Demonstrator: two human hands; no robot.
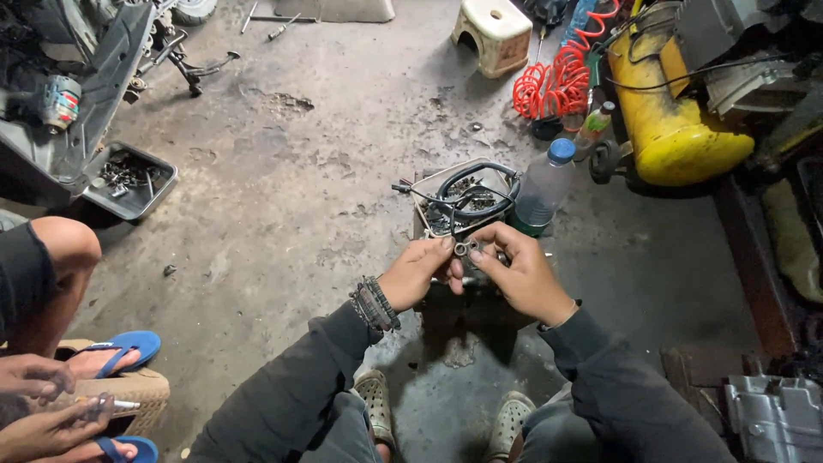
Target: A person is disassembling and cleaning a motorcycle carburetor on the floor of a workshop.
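My left hand [420,273] and my right hand [519,274] meet in front of me, both pinching a small metal ring-shaped part [461,249] between their fingertips. Beaded bracelets sit on my left wrist. Just beyond my hands stands a metal tray [423,190] holding small parts and a looped black cable [476,193]. Both arms wear dark sleeves, and my feet in grey clogs rest on the concrete floor below.
A clear plastic bottle [543,187] with a blue cap stands right of the tray. A yellow compressor tank [677,120] and a red coiled hose [557,81] are at the upper right. Another person's hands [39,403] and blue sandals are at lower left. A second parts tray [129,180] lies left.
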